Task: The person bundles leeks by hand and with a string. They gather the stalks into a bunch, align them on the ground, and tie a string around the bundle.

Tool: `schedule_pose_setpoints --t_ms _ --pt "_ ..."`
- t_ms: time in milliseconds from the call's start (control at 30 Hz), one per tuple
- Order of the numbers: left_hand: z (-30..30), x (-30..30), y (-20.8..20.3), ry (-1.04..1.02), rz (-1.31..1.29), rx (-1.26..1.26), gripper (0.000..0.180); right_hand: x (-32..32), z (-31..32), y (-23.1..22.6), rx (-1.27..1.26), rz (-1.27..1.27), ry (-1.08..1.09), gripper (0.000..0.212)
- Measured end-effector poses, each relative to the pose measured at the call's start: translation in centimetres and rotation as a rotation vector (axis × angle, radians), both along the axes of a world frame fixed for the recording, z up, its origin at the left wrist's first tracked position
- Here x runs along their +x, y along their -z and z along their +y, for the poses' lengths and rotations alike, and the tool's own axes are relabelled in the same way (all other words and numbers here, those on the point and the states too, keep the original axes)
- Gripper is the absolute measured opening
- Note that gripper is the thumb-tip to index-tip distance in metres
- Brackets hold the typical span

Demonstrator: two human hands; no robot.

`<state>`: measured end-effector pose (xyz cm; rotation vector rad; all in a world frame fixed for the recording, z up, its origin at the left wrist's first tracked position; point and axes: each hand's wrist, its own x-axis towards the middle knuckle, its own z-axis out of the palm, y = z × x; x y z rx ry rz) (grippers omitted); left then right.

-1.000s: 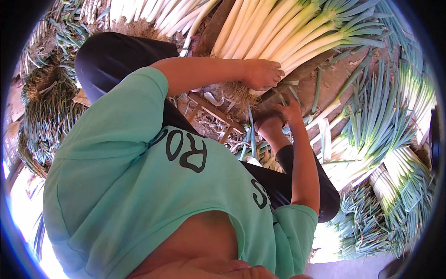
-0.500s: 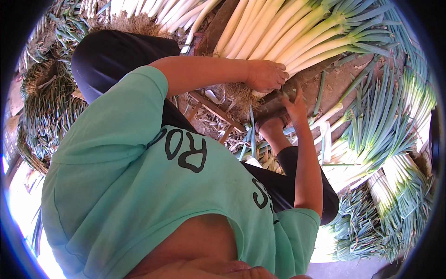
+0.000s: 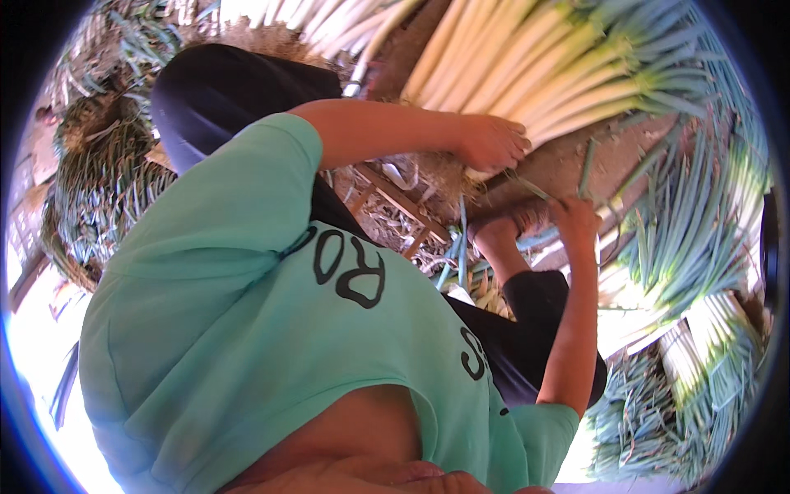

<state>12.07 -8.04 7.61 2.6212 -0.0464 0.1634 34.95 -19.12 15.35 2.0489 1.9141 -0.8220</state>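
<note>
My left hand (image 3: 494, 143) is closed at the root end of a green onion (image 3: 476, 174), whose pale tip shows below the fingers. Beyond it, large green onions (image 3: 514, 70) lie fanned out side by side, white shafts toward me and green leaves toward the upper right. A thin pale-green strip (image 3: 531, 186) stretches from the left hand's fingertips to my right hand (image 3: 578, 221), which pinches its other end.
A wooden frame (image 3: 403, 200) stands over scraps and peelings. Green onion bundles (image 3: 666, 222) lie at the right, more (image 3: 683, 387) at the lower right. Dried-looking onions (image 3: 115, 193) are heaped at the left. My foot (image 3: 498, 237) is below the hands.
My right hand has pulled away from the left, down and to the right, drawing the thin strip out. My left hand stays at the root end; the whole view has shifted slightly.
</note>
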Motion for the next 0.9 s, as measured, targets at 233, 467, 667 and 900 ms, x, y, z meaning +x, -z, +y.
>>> schedule_pose_setpoints --t_ms 233,467,667,900 --pt "0.1 -0.1 -0.1 0.056 -0.125 0.097 0.014 -2.8 5.1 5.2 -0.026 1.088 1.437 0.028" --pt "-0.6 -0.7 1.2 -0.050 -0.231 -0.007 0.014 -9.2 8.7 2.2 -0.017 0.931 1.239 0.029" --pt "-0.2 -0.9 -0.2 -0.067 -0.051 -0.159 0.017 -7.8 5.2 0.9 0.117 0.660 1.036 0.026" --pt "0.3 -1.0 -0.3 0.078 -0.125 -0.007 0.013 -7.2 7.4 -1.2 0.080 1.039 1.441 0.024"
